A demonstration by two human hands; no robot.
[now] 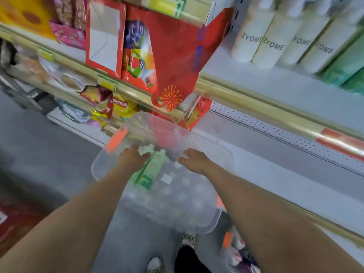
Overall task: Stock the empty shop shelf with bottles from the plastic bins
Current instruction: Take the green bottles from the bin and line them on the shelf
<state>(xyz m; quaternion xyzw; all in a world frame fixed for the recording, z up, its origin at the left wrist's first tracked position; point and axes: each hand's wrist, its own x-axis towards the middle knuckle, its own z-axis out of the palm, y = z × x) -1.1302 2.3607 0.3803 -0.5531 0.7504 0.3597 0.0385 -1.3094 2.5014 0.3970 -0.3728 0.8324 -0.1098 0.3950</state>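
Left hand (134, 159) curls over the cap end of a green bottle (153, 170) in the clear bin (197, 203); right hand (194, 160) hovers just beside it, loosely curled and empty. The bottle lies flat, long axis pointing away, cap far, with the left hand nearer. The bare shelf (266, 174) lies beyond, to the right.

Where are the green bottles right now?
The green bottles lie near the centre of the head view, inside the clear plastic bin, their caps under the left hand, with the right hand just to their right.
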